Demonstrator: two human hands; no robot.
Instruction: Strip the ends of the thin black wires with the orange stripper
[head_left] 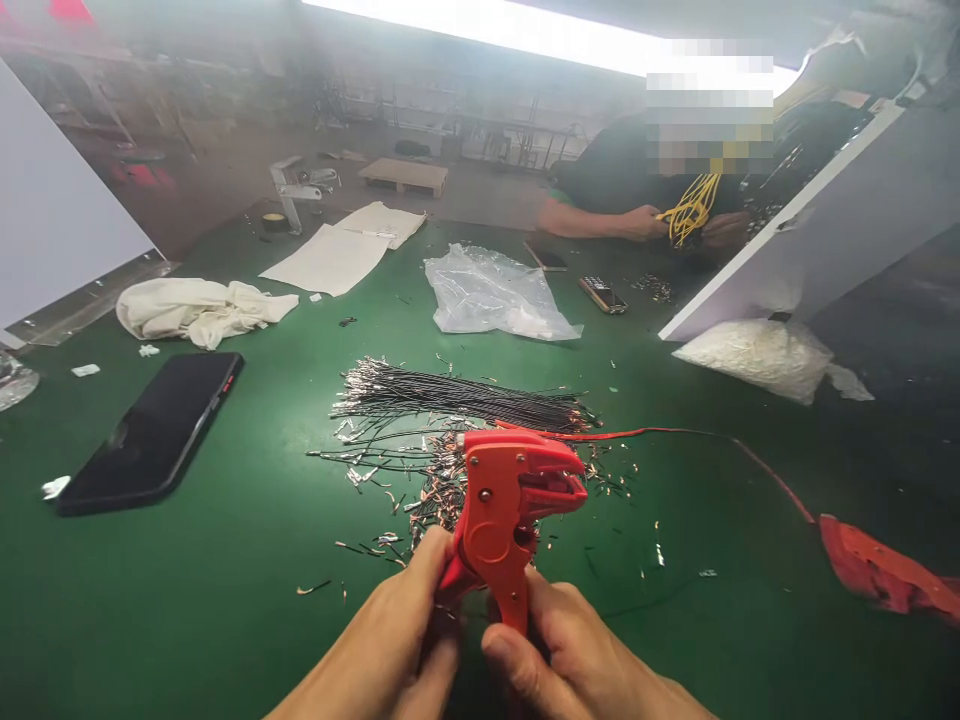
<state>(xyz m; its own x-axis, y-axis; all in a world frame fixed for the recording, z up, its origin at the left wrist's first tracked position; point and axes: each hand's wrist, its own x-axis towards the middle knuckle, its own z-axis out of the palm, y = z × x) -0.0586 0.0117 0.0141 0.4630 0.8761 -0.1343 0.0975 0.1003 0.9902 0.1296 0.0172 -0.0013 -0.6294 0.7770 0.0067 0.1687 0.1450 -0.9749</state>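
A red and orange wire stripper [491,500] stands upright in front of me, its jaws pointing right. My left hand [420,610] is closed around its left handle. The other handle is gripped by my right hand [559,640], thumb on the near side. The handles' lower ends are hidden by my hands. I cannot make out a wire between the jaws. Just beyond the tool lies a bundle of short black wires [457,392] with bare metal ends. Many loose wire scraps [431,490] are scattered behind and beside the tool.
A black phone [154,430] lies left, near a white cloth [202,308]. Further off are paper sheets [330,258], a plastic bag [495,290] and a small phone [602,295]. A thin red strip runs to a red object [885,565]. Across the table, a person holds yellow wires [688,212].
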